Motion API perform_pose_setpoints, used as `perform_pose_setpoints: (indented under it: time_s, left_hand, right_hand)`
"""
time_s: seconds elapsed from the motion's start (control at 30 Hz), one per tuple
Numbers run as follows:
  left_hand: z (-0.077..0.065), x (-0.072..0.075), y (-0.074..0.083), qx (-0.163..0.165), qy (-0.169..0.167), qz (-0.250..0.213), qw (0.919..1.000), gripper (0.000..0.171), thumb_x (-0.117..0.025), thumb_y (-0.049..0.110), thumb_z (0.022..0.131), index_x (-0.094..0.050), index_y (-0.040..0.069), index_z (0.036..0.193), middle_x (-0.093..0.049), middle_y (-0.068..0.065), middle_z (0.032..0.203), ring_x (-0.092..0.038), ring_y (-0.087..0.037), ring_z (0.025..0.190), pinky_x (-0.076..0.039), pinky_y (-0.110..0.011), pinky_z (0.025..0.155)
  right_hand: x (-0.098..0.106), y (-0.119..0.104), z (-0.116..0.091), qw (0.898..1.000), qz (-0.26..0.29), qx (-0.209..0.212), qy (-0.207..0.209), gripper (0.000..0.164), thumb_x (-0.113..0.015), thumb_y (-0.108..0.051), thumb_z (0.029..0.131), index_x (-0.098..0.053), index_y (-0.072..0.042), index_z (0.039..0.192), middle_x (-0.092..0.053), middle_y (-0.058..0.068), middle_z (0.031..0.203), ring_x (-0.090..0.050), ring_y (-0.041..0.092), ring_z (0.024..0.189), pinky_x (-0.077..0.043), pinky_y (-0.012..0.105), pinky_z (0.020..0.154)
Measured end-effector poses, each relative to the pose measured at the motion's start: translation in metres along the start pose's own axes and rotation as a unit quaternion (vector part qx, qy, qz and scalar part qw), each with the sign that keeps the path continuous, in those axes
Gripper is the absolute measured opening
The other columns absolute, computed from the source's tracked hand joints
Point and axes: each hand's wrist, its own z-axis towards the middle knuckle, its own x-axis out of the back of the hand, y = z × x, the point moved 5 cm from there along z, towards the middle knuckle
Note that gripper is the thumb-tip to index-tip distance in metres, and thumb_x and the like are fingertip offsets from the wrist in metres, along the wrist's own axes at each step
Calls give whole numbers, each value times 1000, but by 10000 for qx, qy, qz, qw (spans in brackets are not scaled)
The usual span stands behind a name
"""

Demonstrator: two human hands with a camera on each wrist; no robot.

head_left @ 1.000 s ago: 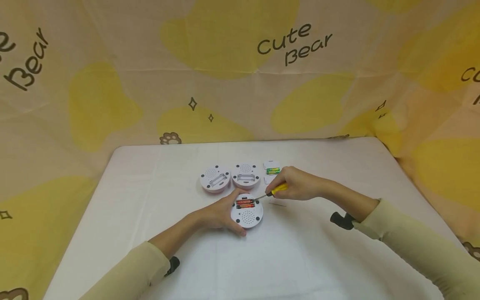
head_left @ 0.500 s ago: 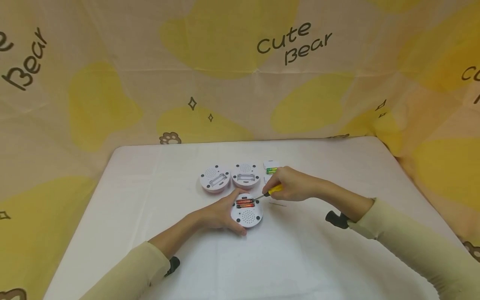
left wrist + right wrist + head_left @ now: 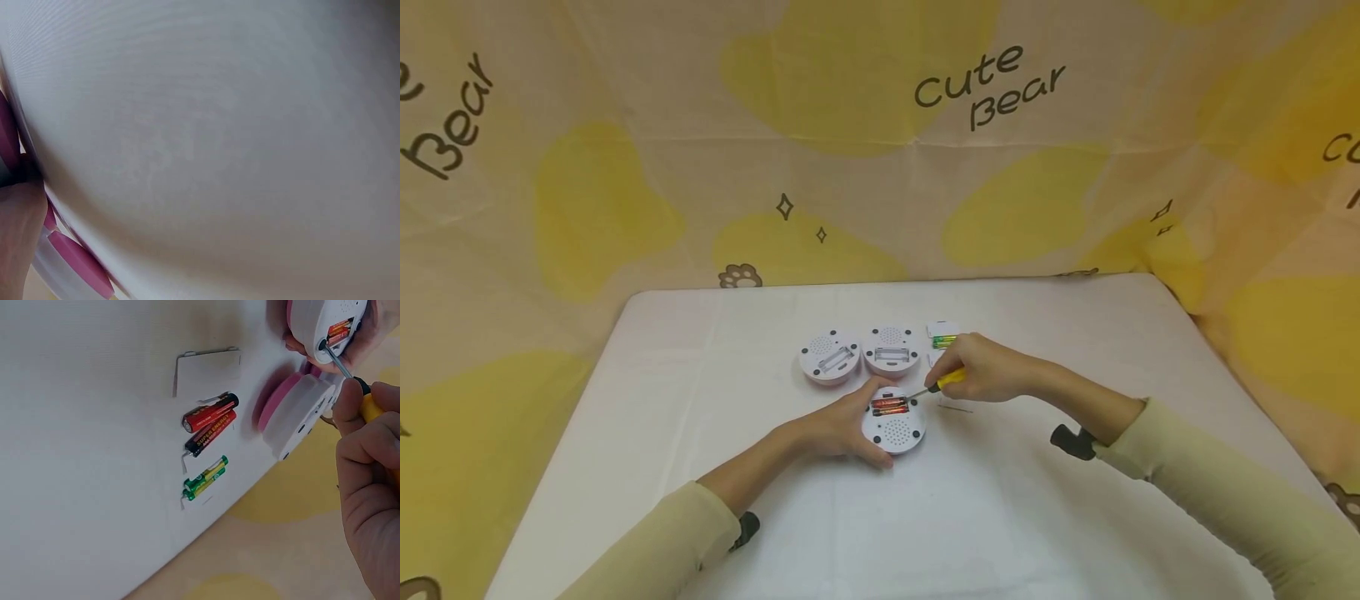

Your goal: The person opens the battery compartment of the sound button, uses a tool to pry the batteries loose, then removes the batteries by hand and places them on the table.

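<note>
In the head view, my left hand (image 3: 838, 427) grips the left side of a round white device (image 3: 897, 435), its thumb at the near edge. The device's underside faces up, showing speaker holes, dark feet and an uncovered battery compartment with two red batteries (image 3: 890, 407). My right hand (image 3: 992, 367) pinches a screwdriver (image 3: 952, 379) by its yellow handle. The metal shaft (image 3: 337, 361) slants down to the right end of the compartment, its tip right by the batteries. The left wrist view holds mostly white tabletop, with a bit of hand (image 3: 19, 237) at the left edge.
Two similar devices, left (image 3: 829, 358) and right (image 3: 891, 350), stand behind with vacant battery compartments. In the right wrist view, a white cover (image 3: 209, 372), loose red batteries (image 3: 211, 428) and green batteries (image 3: 206, 478) lie on the table (image 3: 94, 425).
My right hand has shifted slightly left with the screwdriver since the first frame, then held nearly still. The left hand and the device have hardly moved.
</note>
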Motion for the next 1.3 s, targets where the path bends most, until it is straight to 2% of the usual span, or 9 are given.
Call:
perform_pose_setpoints:
  time_s: [0.33,0.5,0.77,0.97,1.07,1.3]
  left_hand:
    - [0,1,0,-20,9,45,10000,110,-92,33,69,-21,21,153,-48,3,137,-45,-16,124,-30,-42,110]
    - [1,0,-1,70,0,14,10000,111,-91,34,69,-20,22,153,-46,3,139,-43,-16,125,-29,-43,111]
    - [1,0,-1,108,16,41,9999,113,-91,34,69,-18,20,154,-45,1,141,-43,-17,126,-29,-44,111]
    - [1,0,-2,181,38,120,9998,114,-91,35,69,-17,19,155,-45,0,141,-43,-18,126,-30,-45,111]
    - [1,0,-2,166,16,144,9998,114,-91,35,69,-18,19,155,-45,0,140,-43,-17,126,-30,-45,111]
    - [1,0,-1,105,-25,136,9998,112,-92,33,68,-20,20,153,-45,1,141,-43,-16,126,-30,-43,111]
  right_hand:
    - [-3,14,-1,9997,179,153,96,20,-68,-1,89,-78,-6,106,-75,-1,101,-60,17,92,-49,34,87]
    - [-3,17,-1,9993,288,192,131,20,-68,-2,89,-78,-6,106,-75,-1,100,-59,17,92,-48,36,88]
    - [-7,28,-2,9982,544,136,213,20,-69,-3,89,-78,-6,106,-75,0,104,-62,18,100,-47,40,96]
    - [-11,39,-4,9949,954,74,320,20,-69,-3,90,-77,-7,108,-74,2,107,-62,22,106,-46,45,99]
    - [-13,45,-5,9929,1125,76,378,21,-69,-4,90,-77,-7,109,-74,3,107,-62,22,106,-47,43,98]
    - [-15,52,-6,9895,1368,157,449,21,-69,-4,90,-77,-5,109,-74,4,107,-61,23,103,-49,29,92]
